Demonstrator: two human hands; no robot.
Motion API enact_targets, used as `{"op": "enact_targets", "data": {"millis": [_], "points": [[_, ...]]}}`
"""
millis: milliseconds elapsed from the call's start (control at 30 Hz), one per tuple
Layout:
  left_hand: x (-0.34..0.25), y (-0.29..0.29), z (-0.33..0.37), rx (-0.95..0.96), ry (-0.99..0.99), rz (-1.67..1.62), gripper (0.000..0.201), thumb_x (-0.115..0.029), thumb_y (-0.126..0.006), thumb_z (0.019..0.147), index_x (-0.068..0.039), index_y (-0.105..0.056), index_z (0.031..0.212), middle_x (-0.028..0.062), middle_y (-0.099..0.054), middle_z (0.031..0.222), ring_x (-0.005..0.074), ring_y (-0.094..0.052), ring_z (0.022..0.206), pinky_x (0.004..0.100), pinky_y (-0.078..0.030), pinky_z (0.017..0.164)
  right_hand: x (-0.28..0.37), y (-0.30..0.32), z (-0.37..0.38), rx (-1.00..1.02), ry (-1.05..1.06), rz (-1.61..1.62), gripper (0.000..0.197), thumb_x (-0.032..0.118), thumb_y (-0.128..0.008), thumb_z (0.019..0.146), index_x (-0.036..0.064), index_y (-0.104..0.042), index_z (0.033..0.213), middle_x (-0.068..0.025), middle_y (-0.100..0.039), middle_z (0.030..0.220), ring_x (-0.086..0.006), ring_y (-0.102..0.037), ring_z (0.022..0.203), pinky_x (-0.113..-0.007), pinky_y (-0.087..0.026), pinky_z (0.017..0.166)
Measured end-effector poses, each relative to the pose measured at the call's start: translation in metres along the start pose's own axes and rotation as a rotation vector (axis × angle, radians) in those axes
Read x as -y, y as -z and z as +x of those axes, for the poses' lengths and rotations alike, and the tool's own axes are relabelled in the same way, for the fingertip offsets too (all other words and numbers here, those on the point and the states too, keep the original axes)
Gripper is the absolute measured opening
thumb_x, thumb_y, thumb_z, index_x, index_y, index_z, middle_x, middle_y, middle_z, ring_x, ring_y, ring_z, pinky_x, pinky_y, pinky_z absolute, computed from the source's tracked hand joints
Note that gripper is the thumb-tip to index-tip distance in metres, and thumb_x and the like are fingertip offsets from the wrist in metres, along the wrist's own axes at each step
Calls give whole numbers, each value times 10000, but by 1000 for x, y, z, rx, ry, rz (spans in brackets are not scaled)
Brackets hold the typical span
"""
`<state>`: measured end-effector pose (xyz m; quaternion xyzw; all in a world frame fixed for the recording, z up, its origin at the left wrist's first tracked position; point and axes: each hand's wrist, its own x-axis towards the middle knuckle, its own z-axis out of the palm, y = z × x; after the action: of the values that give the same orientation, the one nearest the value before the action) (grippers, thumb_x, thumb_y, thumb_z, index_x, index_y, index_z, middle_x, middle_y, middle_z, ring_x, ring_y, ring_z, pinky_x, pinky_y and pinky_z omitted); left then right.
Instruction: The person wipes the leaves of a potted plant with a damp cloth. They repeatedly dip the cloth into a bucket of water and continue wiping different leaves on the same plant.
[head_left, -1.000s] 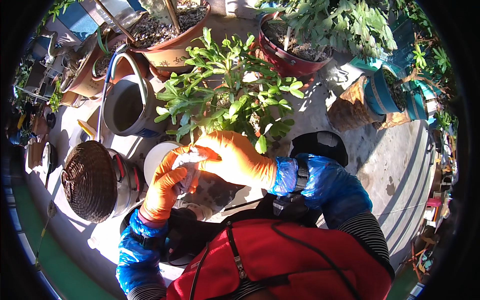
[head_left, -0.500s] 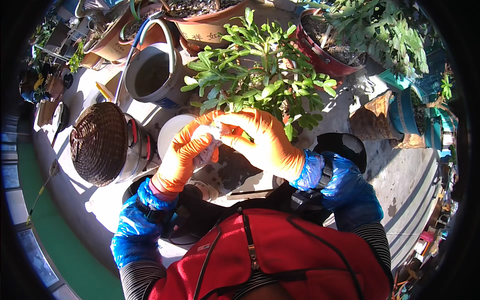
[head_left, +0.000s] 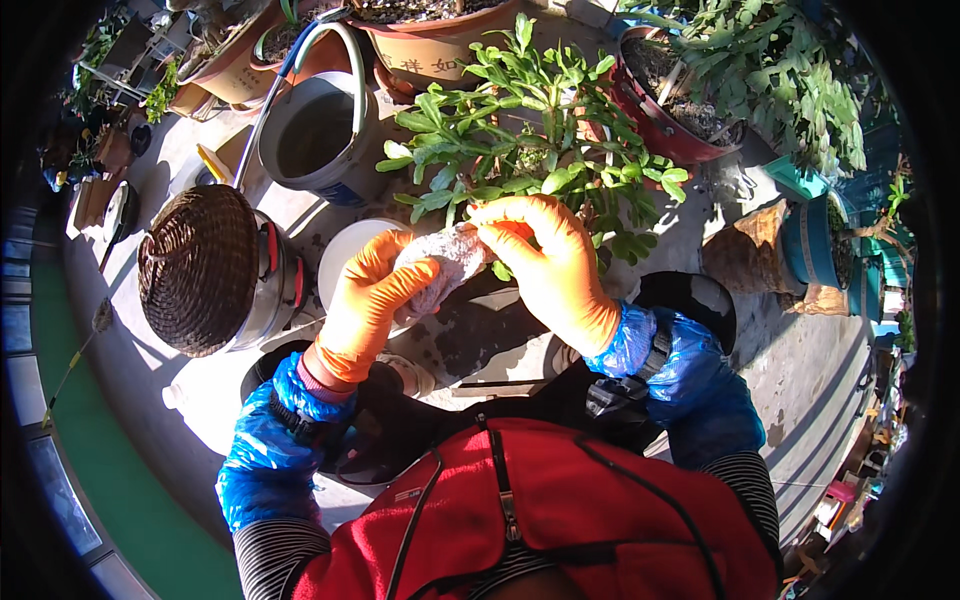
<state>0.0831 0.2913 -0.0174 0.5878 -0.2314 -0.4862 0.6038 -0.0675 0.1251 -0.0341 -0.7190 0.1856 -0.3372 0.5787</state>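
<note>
Clearly, a pale wad (head_left: 449,266) sits between orange-gloved fingers (head_left: 406,284).

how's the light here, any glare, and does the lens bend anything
Head view: sunlight lays bright highlights on the right hand and the pale lump in the left hand; head view: striped shadows cross the floor at right; head view: the green strip at left bows, corners black.

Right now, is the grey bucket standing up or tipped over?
Standing up: the grey bucket shows its round open mouth facing upward, not sideways.
</note>
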Motion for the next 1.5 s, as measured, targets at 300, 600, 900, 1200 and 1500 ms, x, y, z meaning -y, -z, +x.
{"op": "enact_targets", "data": {"millis": [300, 600, 900, 1200, 1500], "points": [[5, 4, 2, -1, 7, -160, 383, -322, -602, 1093, -9, -648, 1309, 101, -745, 999, 163, -705, 799, 280, -549, 681, -4, -10, -6, 176, 85, -158, 412, 168, -871, 877, 35, -700, 1227, -81, -749, 1020, -191, -744, 852, -323, -592, 768], [15, 1, -1, -29, -80, -144, 499, -310, -599, 1104, -51, -530, 1525, 7, -667, 1107, 66, -519, 776, 211, -423, 707, 5, -10, -9, 393, -275, 35, 575, 116, -865, 883, -28, -614, 1380, -76, -743, 1099, -136, -711, 913, -305, -573, 866], [14, 1, -4, 284, -17, -41, 751, -354, -627, 1086, -49, -280, 1678, 51, -642, 1216, 138, -602, 927, 280, -485, 822, -8, -16, -17, 429, -613, 605, 370, 39, -720, 997, -46, -585, 1331, -98, -731, 1095, -182, -723, 993, -330, -585, 932], [13, 3, -1, 283, 97, 16, 634, -148, -691, 1051, -34, -390, 1596, 36, -635, 1078, 111, -605, 921, 267, -506, 815, -19, -15, -33, 343, -661, 797, 290, 190, -692, 1021, 4, -666, 1243, -65, -728, 1135, -164, -696, 1037, -343, -549, 954], [24, 3, 6, 196, 106, 131, 463, -110, -720, 1000, -12, -561, 1424, 20, -653, 1064, 98, -603, 898, 274, -501, 799, -29, -20, -42, 215, -852, 646, 277, 264, -624, 1088, 71, -665, 1283, -22, -711, 1202, -114, -660, 1082, -298, -528, 979]]}}
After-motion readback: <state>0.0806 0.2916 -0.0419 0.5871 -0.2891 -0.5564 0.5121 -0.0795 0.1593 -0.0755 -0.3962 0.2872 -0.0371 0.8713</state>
